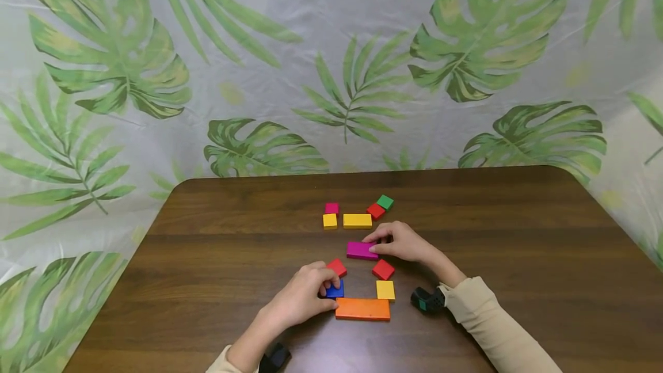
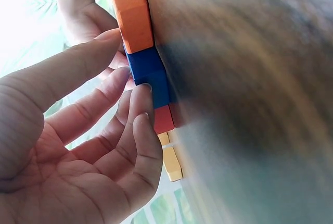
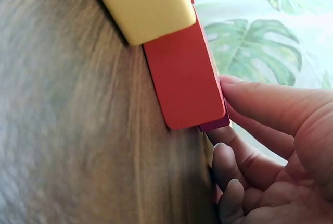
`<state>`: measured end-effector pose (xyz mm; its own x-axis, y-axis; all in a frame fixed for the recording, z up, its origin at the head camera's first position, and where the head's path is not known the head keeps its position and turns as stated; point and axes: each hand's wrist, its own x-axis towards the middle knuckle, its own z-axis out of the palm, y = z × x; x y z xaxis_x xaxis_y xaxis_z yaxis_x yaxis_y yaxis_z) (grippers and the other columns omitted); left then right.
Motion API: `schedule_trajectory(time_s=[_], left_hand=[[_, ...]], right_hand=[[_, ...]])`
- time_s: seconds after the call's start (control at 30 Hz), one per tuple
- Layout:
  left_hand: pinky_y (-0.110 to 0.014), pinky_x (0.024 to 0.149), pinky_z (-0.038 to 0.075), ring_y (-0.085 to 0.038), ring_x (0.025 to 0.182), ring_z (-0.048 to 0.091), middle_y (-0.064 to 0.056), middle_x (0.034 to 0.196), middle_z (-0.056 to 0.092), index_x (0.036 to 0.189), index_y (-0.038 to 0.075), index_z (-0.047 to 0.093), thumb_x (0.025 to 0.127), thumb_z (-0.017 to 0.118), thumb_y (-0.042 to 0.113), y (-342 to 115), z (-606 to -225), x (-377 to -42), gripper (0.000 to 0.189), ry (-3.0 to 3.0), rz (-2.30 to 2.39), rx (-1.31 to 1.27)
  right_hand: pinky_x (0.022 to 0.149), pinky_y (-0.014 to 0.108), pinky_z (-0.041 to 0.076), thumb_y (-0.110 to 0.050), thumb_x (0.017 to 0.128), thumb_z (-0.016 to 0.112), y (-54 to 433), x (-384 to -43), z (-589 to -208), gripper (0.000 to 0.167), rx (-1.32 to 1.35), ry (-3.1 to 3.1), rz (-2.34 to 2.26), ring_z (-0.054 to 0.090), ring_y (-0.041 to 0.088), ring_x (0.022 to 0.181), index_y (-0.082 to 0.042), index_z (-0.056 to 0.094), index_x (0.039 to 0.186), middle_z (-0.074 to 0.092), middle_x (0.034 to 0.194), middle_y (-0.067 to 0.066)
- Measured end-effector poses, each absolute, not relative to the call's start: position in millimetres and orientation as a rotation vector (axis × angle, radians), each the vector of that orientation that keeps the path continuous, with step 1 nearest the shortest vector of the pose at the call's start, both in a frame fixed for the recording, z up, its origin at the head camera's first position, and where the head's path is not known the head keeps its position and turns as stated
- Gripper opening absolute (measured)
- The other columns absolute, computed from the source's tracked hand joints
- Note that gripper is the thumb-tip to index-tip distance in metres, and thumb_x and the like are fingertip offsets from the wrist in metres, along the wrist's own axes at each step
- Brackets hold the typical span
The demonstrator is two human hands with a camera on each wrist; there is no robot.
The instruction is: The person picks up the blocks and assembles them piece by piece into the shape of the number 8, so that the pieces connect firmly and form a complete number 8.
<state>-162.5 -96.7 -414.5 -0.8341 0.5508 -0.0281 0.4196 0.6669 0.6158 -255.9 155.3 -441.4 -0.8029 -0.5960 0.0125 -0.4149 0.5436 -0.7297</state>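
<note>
My right hand [image 1: 406, 243] pinches a long magenta block [image 1: 357, 250] at its right end, thumb on the near side and index finger on the far side. My left hand [image 1: 305, 295] touches a blue block [image 2: 155, 81] with bent fingertips, while its thumb rests against the end of a long orange block [image 1: 362, 309]. Behind the blue block lies a turned red block [image 1: 338, 267], partly hidden by the left hand. Opposite it, another turned red block [image 1: 383, 270] sits just in front of the magenta block, with a yellow block [image 1: 385, 289] between it and the orange one.
Farther back on the brown table [image 1: 233, 223] lie a small magenta block [image 1: 331, 208], a small yellow block [image 1: 330, 221], a long yellow block [image 1: 357, 221], a red block [image 1: 376, 211] and a green block [image 1: 385, 202]. A leaf-patterned sheet [image 1: 373, 154] hangs behind the table.
</note>
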Motion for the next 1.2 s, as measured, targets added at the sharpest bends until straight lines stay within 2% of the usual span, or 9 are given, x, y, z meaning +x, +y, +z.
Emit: schedule_trajectory(time_s=[0.33, 1.2], left_hand=[[-0.013, 0.062, 0.044, -0.002, 0.067, 0.047, -0.002, 0.078, 0.053, 0.086, 0.005, 0.065, 0.074, 0.079, 0.013, -97.0, -414.8, -162.7, 0.020, 2.676, 0.909, 0.789], [-0.013, 0.063, 0.044, -0.005, 0.068, 0.049, -0.002, 0.078, 0.053, 0.087, 0.005, 0.066, 0.074, 0.078, 0.013, -97.8, -413.8, -163.2, 0.020, 2.665, 0.907, 0.802]], right_hand=[[0.060, 0.019, 0.040, -0.017, 0.086, 0.067, 152.6, -255.7, -440.3, 0.024, -0.921, 2.481, -1.114, 0.046, 0.003, 0.065, -0.006, 0.071, 0.106, 0.063, 0.080, 0.005], [0.064, 0.019, 0.041, -0.020, 0.085, 0.067, 149.1, -254.6, -442.3, 0.023, -0.988, 2.472, -1.082, 0.046, 0.002, 0.068, -0.012, 0.072, 0.107, 0.064, 0.082, 0.000]])
